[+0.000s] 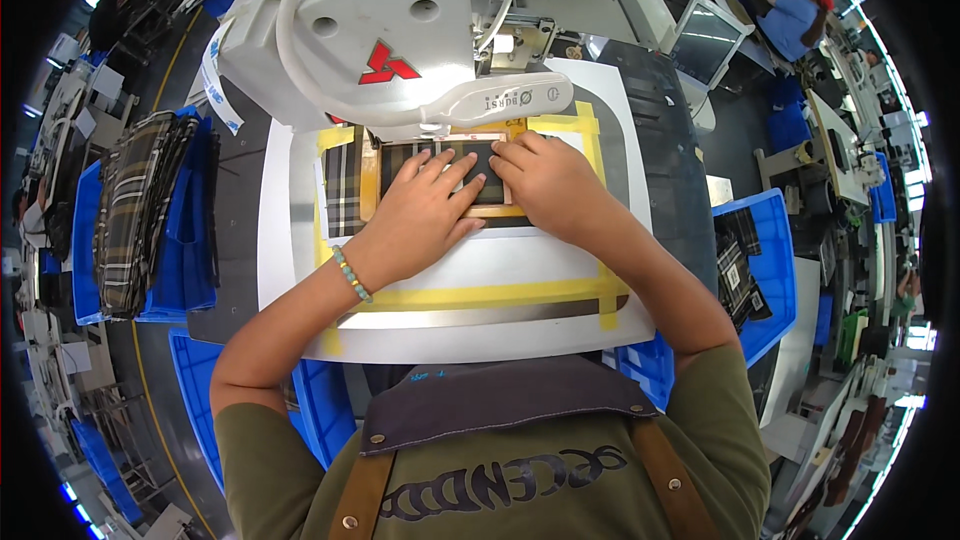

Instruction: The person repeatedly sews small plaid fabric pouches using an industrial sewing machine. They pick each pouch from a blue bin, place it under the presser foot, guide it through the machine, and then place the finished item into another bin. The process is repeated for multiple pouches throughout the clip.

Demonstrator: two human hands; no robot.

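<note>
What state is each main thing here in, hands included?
Plaid fabric: laid flat
Tan frame: lying on the fabric
Left hand: fingers spread, resting on the fabric
Right hand: fingers bent, at the frame's right side; exact grip unclear
Machine: running or stopped, can't tell
Yellow tape: stuck down
Left blue bin: holding stacked cloth
Right blue bin: holding plaid pieces

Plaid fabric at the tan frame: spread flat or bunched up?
Spread flat where visible: the plaid fabric shows straight stripes; the left hand hides part.
</note>
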